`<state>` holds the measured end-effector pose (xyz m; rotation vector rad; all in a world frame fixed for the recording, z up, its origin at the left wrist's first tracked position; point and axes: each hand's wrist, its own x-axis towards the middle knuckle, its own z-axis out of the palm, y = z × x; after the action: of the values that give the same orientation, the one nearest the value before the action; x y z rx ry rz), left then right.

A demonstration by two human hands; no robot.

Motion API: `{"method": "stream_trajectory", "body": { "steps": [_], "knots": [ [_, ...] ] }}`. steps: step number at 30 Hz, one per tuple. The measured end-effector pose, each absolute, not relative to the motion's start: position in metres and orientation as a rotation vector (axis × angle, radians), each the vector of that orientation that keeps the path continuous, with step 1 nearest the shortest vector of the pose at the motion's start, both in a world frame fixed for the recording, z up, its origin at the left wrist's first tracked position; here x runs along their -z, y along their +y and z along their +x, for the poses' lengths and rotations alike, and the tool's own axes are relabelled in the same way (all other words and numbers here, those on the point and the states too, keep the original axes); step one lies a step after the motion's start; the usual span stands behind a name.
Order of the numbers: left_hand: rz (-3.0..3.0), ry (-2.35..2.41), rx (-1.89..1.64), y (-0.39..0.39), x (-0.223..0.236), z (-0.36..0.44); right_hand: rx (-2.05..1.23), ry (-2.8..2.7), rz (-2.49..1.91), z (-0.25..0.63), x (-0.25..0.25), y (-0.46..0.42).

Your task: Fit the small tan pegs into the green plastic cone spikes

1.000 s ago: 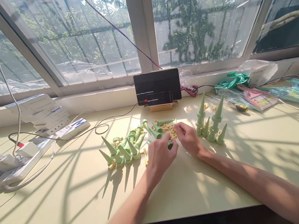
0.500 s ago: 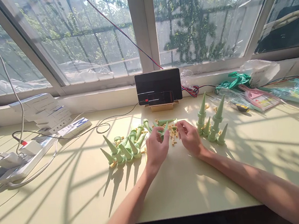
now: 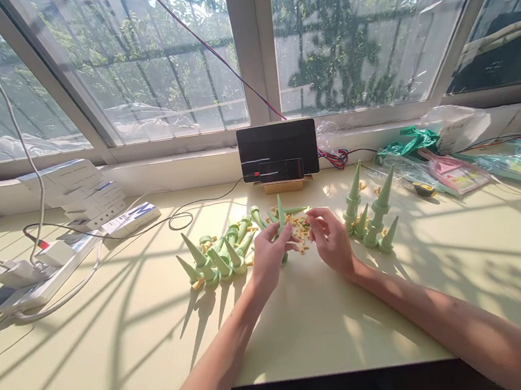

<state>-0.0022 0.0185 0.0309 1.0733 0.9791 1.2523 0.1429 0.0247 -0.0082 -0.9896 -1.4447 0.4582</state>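
My left hand (image 3: 270, 251) is closed around a green cone-shaped spike (image 3: 280, 210), which stands point up between thumb and fingers. To its right, my right hand (image 3: 331, 237) has its fingers curled in a pinch; whatever is in them, if anything, is too small to make out. Between and behind the hands lies a pile of small yellow peg-like pieces (image 3: 301, 234). Green spikes (image 3: 234, 259) are grouped left of my left hand, some standing, some lying. On the right, beyond my right hand, more green spikes (image 3: 380, 208) stand upright, some stacked in tall columns.
A black tablet (image 3: 277, 141) leans at the back with a phone (image 3: 281, 170) before it. White boxes (image 3: 87, 192) and a power strip (image 3: 54, 270) with cables occupy the left. Plastic bags (image 3: 459, 172) and a black-and-yellow object (image 3: 423, 189) lie at the back right.
My left hand has turned and drawn back with the green spike, whose point has swung upright. The right hand stays nearly in place, its fingers shifting slightly. The view has moved a little.
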Motion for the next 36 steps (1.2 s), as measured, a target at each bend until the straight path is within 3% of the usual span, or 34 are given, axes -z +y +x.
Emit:
{"method": "stream_trajectory", "body": {
  "steps": [36],
  "knots": [
    [1.063, 0.893, -1.366, 0.0211, -0.0238, -0.0008, -0.294, -1.603, -0.936, 0.1411, 0.0094, 0.0245]
  ]
}}
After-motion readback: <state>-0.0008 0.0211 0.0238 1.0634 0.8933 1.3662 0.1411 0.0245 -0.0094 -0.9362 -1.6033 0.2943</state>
